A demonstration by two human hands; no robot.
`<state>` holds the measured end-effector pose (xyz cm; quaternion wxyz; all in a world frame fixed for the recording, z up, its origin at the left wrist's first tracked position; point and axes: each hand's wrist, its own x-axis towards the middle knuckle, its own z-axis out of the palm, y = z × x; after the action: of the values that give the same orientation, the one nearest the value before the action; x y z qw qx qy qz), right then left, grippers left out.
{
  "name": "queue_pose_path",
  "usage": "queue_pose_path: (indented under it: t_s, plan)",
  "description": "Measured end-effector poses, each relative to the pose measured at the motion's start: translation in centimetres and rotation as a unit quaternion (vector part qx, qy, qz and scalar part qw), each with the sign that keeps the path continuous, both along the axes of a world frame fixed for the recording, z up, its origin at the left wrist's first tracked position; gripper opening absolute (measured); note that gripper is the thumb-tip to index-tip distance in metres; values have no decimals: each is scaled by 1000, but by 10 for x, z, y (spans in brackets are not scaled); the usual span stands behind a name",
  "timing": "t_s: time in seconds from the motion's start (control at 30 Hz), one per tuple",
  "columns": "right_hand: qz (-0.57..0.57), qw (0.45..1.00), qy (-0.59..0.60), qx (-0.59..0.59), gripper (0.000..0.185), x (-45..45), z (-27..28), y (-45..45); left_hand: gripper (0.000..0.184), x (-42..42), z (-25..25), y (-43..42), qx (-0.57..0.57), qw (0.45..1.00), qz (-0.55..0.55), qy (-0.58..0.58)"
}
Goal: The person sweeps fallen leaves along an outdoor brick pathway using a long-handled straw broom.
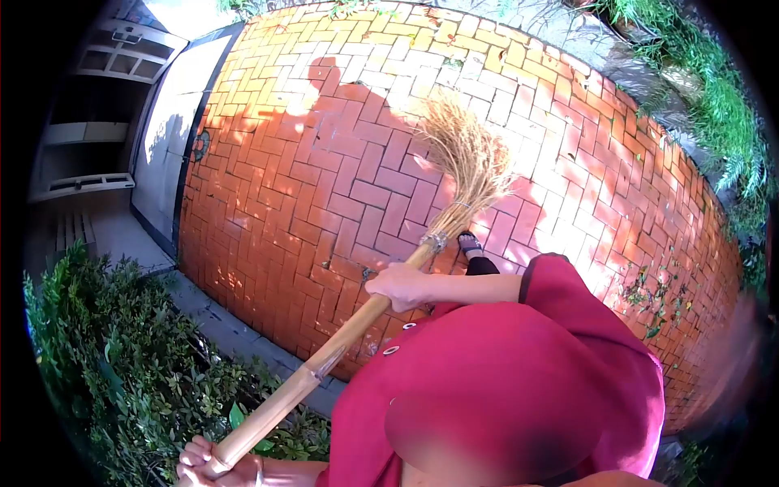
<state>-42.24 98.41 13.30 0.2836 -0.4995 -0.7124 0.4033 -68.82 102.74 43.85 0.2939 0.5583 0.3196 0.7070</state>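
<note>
A long broom with a bamboo handle (345,337) runs diagonally across the head view, from lower left to upper middle. Near the top end of that handle, my left hand (213,464) is closed round it, at the picture's bottom edge. My right hand (402,286) grips the handle further down, just above the wire binding (434,240). The broom's straw bristles (469,154) fan out over the brick paving (324,211), bending to the upper left. Whether they press on the bricks I cannot tell. Behind the binding, my sandalled foot (469,242) partly shows.
Loose leaves (659,296) lie scattered on the bricks at the right. A leafy hedge (138,357) borders the lower left, behind a low kerb (235,325). Green plants (714,105) line the upper right. An open gate (97,122) stands at the upper left.
</note>
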Motion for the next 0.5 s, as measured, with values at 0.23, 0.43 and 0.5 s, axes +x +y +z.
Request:
queue_pose_path:
  t_s: [0.23,0.43,0.5]
  plan:
    - [-83,975,-123,-165,18,172,-33,-67,9,119,-118,30,-292,933,-163,-134]
    - [62,987,-86,-120,19,155,27,16,15,66,-57,34,-201,958,-140,-150]
    - [122,988,-85,-50,18,136,54,64,21,33,-12,21,-131,972,-83,-176]
